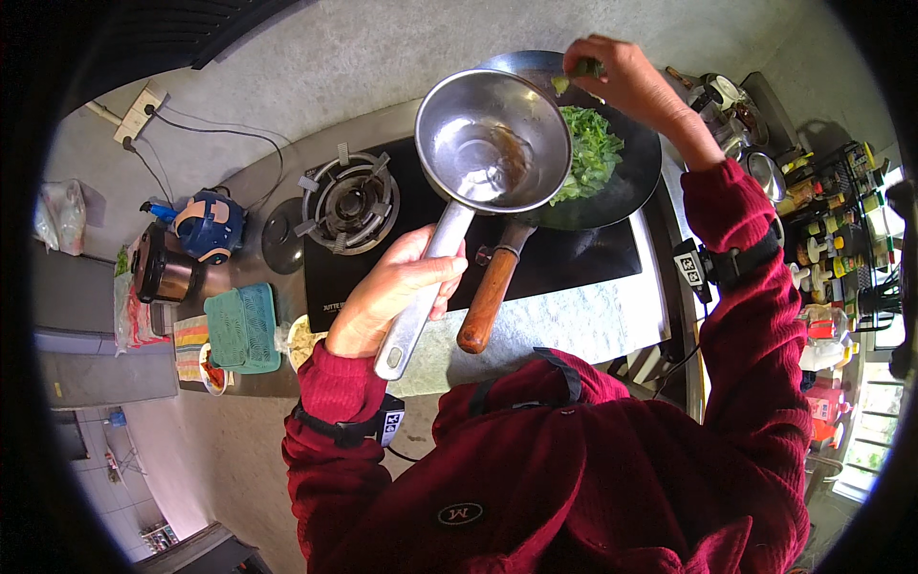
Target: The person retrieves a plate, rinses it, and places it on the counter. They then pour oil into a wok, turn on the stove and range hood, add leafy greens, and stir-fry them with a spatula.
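Observation:
My left hand grips the handle of a metal ladle-like saucepan, held tilted over the cooktop with a little brownish liquid or residue in its bowl. Above the far right of a dark wok, my right hand pinches a few pieces of leafy greens. Chopped green leaves lie heaped in the wok, partly hidden behind the saucepan. The wok's wooden handle points towards me.
A bare gas burner is left of the wok on the black cooktop. Further left are a blue appliance, a pressure cooker and a teal basket. Seasoning bottles crowd a rack at right.

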{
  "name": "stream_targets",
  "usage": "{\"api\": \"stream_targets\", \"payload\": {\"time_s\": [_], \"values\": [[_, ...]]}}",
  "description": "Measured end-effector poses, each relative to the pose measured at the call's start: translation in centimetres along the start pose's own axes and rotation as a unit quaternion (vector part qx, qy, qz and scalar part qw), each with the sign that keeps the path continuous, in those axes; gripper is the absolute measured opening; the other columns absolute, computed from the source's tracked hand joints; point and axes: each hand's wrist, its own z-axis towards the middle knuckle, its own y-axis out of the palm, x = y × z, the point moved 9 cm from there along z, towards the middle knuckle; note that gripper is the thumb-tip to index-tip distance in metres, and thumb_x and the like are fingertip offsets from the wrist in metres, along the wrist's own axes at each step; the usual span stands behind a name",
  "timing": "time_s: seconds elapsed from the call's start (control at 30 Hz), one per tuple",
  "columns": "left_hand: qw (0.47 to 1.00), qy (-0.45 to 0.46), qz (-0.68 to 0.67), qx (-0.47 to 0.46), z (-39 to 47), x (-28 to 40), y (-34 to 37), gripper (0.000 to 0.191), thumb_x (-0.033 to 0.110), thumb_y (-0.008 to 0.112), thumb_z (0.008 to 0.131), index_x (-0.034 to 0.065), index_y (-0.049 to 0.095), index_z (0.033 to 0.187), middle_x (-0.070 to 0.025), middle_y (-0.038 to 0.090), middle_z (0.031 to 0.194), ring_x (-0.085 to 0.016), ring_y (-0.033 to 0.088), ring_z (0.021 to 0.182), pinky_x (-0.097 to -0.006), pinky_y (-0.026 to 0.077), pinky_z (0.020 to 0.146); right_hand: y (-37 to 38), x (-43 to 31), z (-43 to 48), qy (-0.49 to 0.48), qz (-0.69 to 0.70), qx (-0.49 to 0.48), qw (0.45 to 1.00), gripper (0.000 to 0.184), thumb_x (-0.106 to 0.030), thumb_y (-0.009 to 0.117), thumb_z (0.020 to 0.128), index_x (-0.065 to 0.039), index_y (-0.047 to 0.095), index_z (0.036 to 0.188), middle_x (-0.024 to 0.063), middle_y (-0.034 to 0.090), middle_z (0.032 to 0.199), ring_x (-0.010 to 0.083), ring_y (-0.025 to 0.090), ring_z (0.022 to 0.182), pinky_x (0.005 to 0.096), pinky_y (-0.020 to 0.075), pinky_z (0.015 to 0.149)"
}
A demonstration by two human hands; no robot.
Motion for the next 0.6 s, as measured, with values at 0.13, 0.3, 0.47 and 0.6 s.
{"api": "stream_targets", "payload": {"time_s": [0.13, 0.3, 0.47, 0.6], "values": [[1.000, 0.005, -0.013, -0.006, -0.9, 0.3, -0.2, 0.014, 0.016, 0.059, 0.086, 0.0084, 0.049, 0.092, 0.0011, 0.047, 0.068, -0.007, 0.046, 0.057, -0.0216, 0.039, 0.050, 5.4, 2.5, -3.0, 0.010, -0.054, -0.155, 0.986, 0.045, -0.001, 0.063, 0.081, -0.009, 0.055, 0.125, 0.0131, 0.063, 0.111, 0.0278, 0.064, 0.096, 0.0363, 0.0516, 0.087], [0.999, 0.011, -0.027, 0.016, -2.4, 0.5, -0.9, 0.015, 0.016, 0.059, 0.087, 0.0075, 0.049, 0.095, 0.0012, 0.046, 0.068, -0.007, 0.045, 0.055, -0.0213, 0.039, 0.047, 4.0, 5.9, -3.4, 0.115, 0.085, -0.059, 0.988, 0.039, 0.004, 0.050, 0.084, -0.007, 0.057, 0.121, 0.0159, 0.062, 0.112, 0.0268, 0.063, 0.096, 0.0361, 0.0514, 0.083], [0.996, 0.052, -0.072, 0.026, -4.6, 0.2, -2.0, 0.016, 0.014, 0.059, 0.086, 0.0053, 0.049, 0.095, 0.0011, 0.044, 0.065, -0.006, 0.043, 0.052, -0.0207, 0.039, 0.044, 10.4, 4.3, -6.2, 0.104, -0.099, -0.184, 0.972, 0.058, 0.014, 0.040, 0.076, -0.008, 0.050, 0.129, 0.0191, 0.053, 0.128, 0.0355, 0.057, 0.109, 0.0377, 0.0490, 0.091], [0.990, 0.063, -0.097, 0.081, -7.9, -2.0, -4.3, 0.022, 0.017, 0.063, 0.083, 0.0048, 0.049, 0.094, 0.0002, 0.042, 0.064, -0.008, 0.042, 0.052, -0.0205, 0.038, 0.043, 8.5, 4.3, -7.1, 0.094, 0.008, -0.035, 0.995, 0.051, 0.012, 0.046, 0.076, -0.006, 0.054, 0.123, 0.0139, 0.061, 0.116, 0.0301, 0.064, 0.099, 0.0366, 0.0513, 0.087]]}}
